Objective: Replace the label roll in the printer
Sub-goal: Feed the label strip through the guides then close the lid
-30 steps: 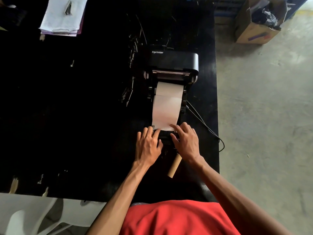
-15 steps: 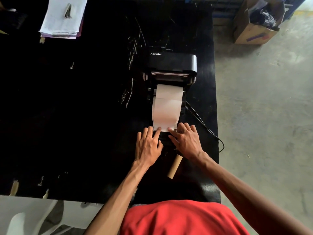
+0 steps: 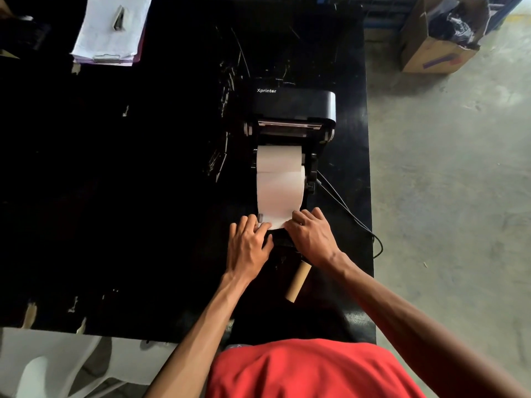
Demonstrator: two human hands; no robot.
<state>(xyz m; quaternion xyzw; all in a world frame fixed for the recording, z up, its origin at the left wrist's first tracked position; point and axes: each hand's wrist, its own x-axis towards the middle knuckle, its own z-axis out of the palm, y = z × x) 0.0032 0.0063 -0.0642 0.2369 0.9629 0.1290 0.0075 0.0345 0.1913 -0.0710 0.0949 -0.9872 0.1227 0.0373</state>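
A black Xprinter label printer (image 3: 293,106) lies with its lid swung back on the black table (image 3: 143,196). A white label roll (image 3: 279,162) sits in its bay, and a strip of label paper (image 3: 280,196) runs from it toward me. My left hand (image 3: 249,245) presses its fingertips on the strip's near left corner. My right hand (image 3: 311,235) pinches the near right corner with fingers curled. An empty brown cardboard core (image 3: 297,281) lies on the table just below my right wrist.
A clipboard with white papers (image 3: 110,30) lies at the table's far left. A black cable (image 3: 349,214) runs from the printer's right side toward the table edge. An open cardboard box (image 3: 439,35) stands on the concrete floor, far right. White plastic chair (image 3: 54,366) at near left.
The strip's near end has been drawn slightly toward me. My right hand has curled and pulled back a little onto the paper's corner. My left hand has barely moved.
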